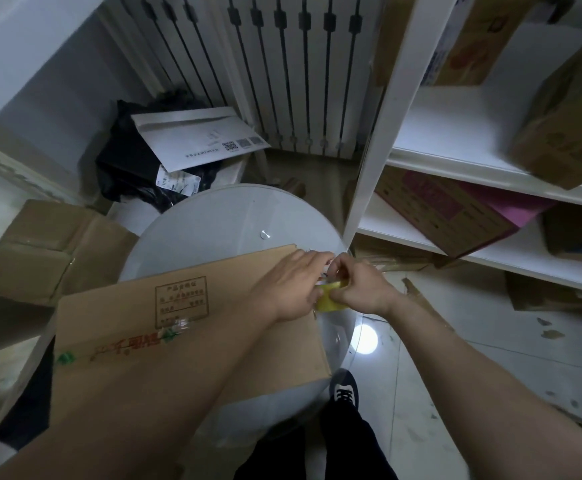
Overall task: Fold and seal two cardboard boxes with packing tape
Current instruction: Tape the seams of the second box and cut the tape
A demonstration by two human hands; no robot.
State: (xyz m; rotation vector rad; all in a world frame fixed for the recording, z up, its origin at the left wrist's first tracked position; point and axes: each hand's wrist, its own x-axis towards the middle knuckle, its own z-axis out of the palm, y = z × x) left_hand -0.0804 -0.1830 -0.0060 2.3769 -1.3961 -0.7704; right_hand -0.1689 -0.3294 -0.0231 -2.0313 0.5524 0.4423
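Head view shows the cardboard box lying closed on the round table, with clear tape seemingly along its seam. The left hand presses flat on its right edge, and the right hand grips the tape roll there. The other box, on the floor, looks not yet sealed.

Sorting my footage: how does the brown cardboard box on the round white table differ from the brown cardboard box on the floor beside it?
The table box bears a stamped form and red print; the floor box looks plain. The left hand rests on the table box; no hand touches the floor box. Both are brown cardboard.
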